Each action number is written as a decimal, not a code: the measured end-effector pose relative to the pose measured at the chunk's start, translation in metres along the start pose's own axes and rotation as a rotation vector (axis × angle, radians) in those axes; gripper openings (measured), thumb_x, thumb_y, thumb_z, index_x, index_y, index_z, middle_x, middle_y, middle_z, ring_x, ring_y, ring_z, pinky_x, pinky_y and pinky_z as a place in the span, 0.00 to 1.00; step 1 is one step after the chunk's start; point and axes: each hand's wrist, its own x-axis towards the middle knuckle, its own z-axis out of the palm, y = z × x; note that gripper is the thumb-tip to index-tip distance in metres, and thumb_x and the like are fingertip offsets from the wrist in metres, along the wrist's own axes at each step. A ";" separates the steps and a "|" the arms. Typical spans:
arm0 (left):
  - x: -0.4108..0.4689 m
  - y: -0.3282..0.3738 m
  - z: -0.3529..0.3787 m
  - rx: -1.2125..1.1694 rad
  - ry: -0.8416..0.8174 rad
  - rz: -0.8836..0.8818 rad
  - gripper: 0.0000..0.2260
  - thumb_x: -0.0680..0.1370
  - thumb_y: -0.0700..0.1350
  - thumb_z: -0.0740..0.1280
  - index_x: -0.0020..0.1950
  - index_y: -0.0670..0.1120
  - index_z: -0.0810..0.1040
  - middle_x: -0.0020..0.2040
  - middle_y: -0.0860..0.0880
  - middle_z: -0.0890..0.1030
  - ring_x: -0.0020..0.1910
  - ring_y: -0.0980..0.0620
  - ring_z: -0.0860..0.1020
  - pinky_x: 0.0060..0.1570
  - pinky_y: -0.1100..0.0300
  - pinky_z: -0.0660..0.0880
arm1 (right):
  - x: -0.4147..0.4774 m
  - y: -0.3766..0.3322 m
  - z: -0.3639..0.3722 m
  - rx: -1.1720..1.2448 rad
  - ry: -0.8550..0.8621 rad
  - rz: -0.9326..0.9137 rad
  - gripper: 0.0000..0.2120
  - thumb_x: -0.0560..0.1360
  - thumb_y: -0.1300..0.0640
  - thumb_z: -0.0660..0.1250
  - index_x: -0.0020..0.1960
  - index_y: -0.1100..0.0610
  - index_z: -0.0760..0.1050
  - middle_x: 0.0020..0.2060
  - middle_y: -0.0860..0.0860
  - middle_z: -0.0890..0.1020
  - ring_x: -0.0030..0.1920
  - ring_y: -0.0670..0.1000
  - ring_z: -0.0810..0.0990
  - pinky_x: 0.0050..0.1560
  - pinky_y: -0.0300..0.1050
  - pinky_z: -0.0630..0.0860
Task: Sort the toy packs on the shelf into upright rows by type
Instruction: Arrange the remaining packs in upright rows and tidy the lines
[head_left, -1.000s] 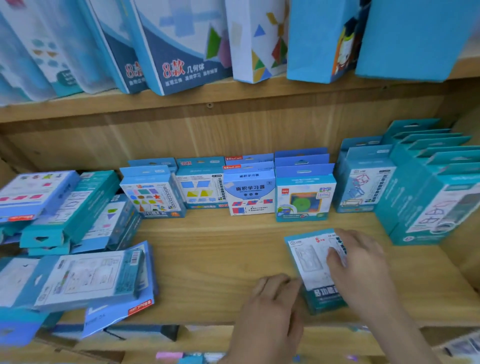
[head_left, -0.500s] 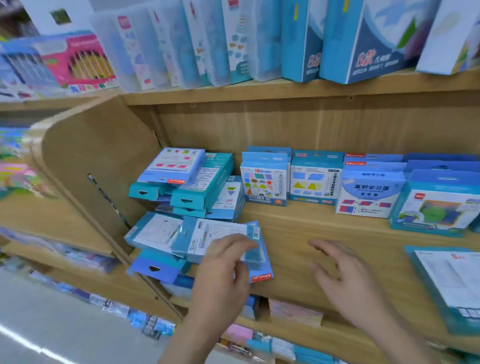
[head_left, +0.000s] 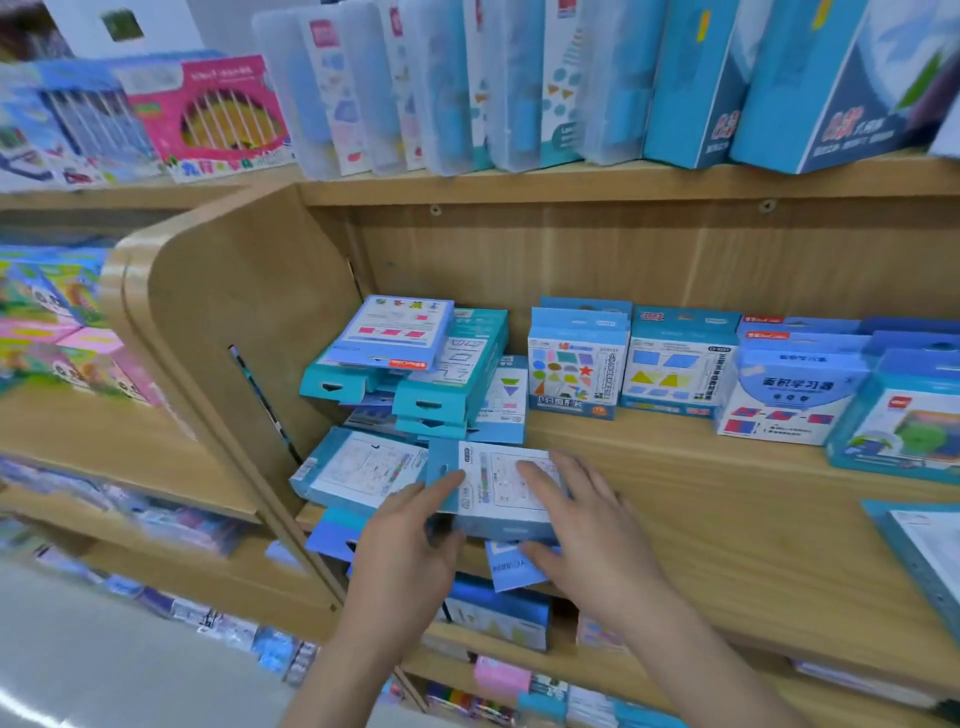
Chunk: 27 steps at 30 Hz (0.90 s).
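Okay, rundown of the bit that matters:

Pack in hand: the white-faced pack lies flat at the front lip of the shelf, lower centre of the frame, face up.
Long axis: runs left-right across the picture, with the teal hanger end on the left. I'd guess it has to be tipped up onto an edge to stand.
Right hand: fingers are spread over the white face and the thumb is tucked at the near edge, so it looks like a loose pinch on the pack.
Left hand: fingers lie fairly straight on the teal left end, touching it. The thumb isn't clear, so I can't say it really grips.
Nearer hand: pretty even, one on each end, but the right one covers more of the pack.
Under it: a blue pack pokes out beneath the front edge.
Just left: another flat pack, touching or overlapping.
Behind: a messy heap against the side panel, centre left.
Upright rows: the shapes pack and its neighbours stand along the back, toward the right of the frame.
Which way to go: probably up and right, away from the heap.
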 end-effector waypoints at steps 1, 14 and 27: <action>-0.002 0.005 -0.003 -0.044 0.015 0.022 0.23 0.74 0.42 0.71 0.67 0.57 0.72 0.50 0.62 0.73 0.49 0.56 0.74 0.50 0.60 0.75 | -0.001 0.000 0.002 -0.014 0.073 -0.027 0.33 0.72 0.47 0.68 0.73 0.45 0.59 0.74 0.50 0.63 0.73 0.52 0.63 0.64 0.55 0.64; 0.018 0.051 -0.009 -0.797 -0.142 0.015 0.20 0.70 0.47 0.69 0.60 0.62 0.76 0.54 0.53 0.83 0.56 0.54 0.80 0.54 0.61 0.77 | -0.027 0.025 -0.069 1.458 0.189 0.283 0.16 0.69 0.58 0.65 0.57 0.57 0.77 0.48 0.54 0.85 0.49 0.51 0.84 0.50 0.44 0.78; 0.017 0.069 -0.001 -0.925 -0.251 -0.070 0.20 0.68 0.44 0.69 0.60 0.47 0.75 0.48 0.45 0.85 0.48 0.47 0.83 0.45 0.50 0.81 | -0.035 0.027 -0.073 1.468 0.162 0.356 0.19 0.70 0.56 0.69 0.60 0.58 0.76 0.51 0.55 0.84 0.53 0.56 0.82 0.58 0.55 0.75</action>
